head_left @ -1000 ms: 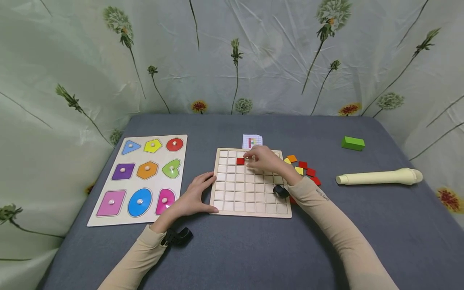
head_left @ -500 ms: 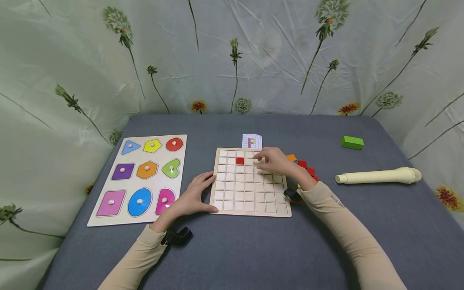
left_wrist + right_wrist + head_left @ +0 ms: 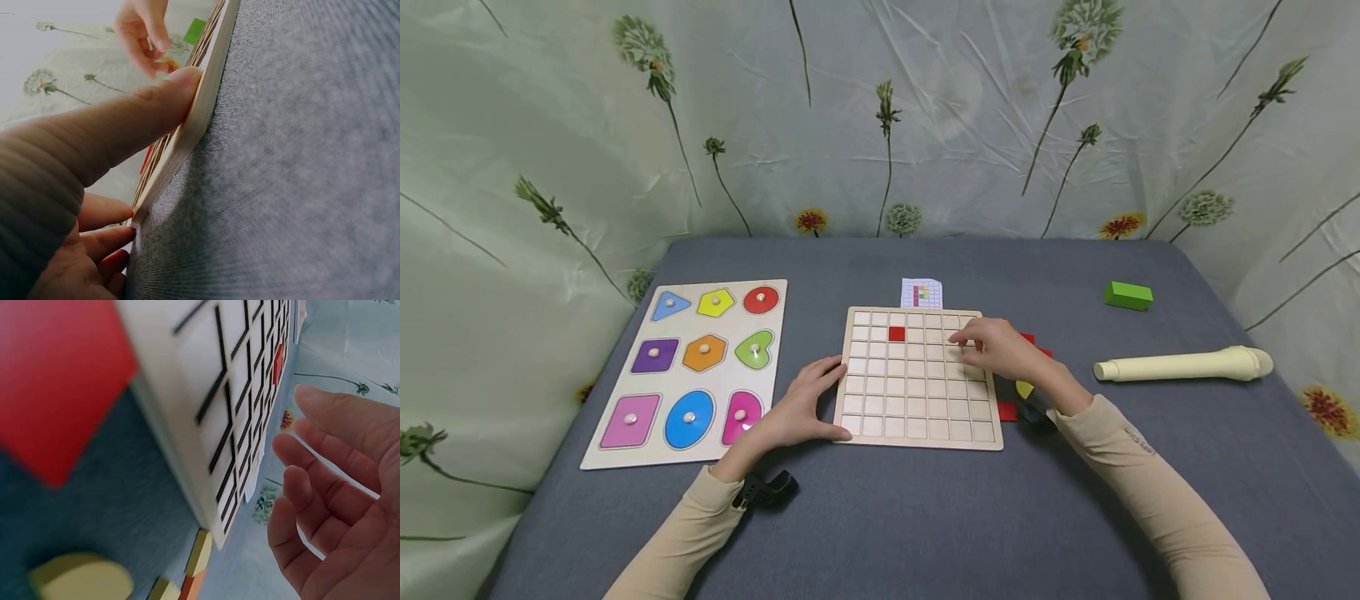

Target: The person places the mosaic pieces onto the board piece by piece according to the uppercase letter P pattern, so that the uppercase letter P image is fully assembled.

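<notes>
A wooden grid board (image 3: 917, 444) lies on the table with one red square tile (image 3: 897, 333) in an upper cell. My left hand (image 3: 805, 406) rests against its left side. In the left wrist view, the left thumb (image 3: 156, 100) touches the board's rim and the fingers touch farther along the same edge. Over the board's right part hovers my right hand (image 3: 996, 348), its fingers loosely bent. The right wrist view shows nothing between that hand's thumb and fingers (image 3: 294, 481). Loose red, yellow and orange pieces lie right of the board, partly hidden by the right hand and wrist.
A small printed grid card (image 3: 921, 292) lies behind the board. On the left is a knobbed shape puzzle (image 3: 681, 375). A green block (image 3: 1128, 296) and a cream microphone-shaped object (image 3: 1183, 364) lie to the right. A loose red tile (image 3: 1007, 411) touches or nearly touches the board's right edge.
My right hand has moved right and toward me, from beside the red tile in the grid to the board's right side. The left hand and the board have stayed in place.
</notes>
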A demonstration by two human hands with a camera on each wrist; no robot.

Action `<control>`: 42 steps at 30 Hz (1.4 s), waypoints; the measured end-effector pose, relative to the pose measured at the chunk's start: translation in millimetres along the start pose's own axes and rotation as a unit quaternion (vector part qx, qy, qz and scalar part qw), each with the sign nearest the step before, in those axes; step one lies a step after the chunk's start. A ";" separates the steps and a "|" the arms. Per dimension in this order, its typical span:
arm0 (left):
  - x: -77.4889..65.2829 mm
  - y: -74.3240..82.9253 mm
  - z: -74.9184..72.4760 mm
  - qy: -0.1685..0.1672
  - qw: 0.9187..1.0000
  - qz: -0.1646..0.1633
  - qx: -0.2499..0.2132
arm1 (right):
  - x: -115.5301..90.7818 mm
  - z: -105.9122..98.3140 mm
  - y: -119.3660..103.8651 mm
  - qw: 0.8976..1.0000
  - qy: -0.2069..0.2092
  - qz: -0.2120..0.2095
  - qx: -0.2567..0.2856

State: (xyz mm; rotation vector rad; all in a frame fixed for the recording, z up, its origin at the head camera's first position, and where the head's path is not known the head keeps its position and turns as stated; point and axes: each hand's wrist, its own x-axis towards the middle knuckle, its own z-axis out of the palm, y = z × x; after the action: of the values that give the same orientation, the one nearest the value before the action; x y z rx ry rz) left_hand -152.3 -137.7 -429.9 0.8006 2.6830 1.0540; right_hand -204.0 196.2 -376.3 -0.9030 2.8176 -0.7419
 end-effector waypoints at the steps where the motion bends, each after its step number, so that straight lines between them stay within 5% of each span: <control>1: 0.0 -0.1 0.0 0.000 1.000 0.000 0.000 | -2.9 0.1 1.0 1.000 0.000 0.000 0.003; 30: -0.7 0.7 0.6 -0.003 1.000 0.000 -0.006 | -62.8 2.2 12.5 1.000 0.008 0.009 -0.005; 42: 0.2 1.0 -0.5 -0.005 1.000 -0.007 -0.003 | -73.6 3.9 15.5 0.999 -0.022 0.028 -0.002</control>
State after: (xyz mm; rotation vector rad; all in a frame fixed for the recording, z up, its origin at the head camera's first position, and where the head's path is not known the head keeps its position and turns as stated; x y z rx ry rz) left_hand -152.2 -137.2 -428.8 0.7834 2.6729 1.0516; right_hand -150.8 247.3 -391.5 -0.8282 2.7930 -0.7016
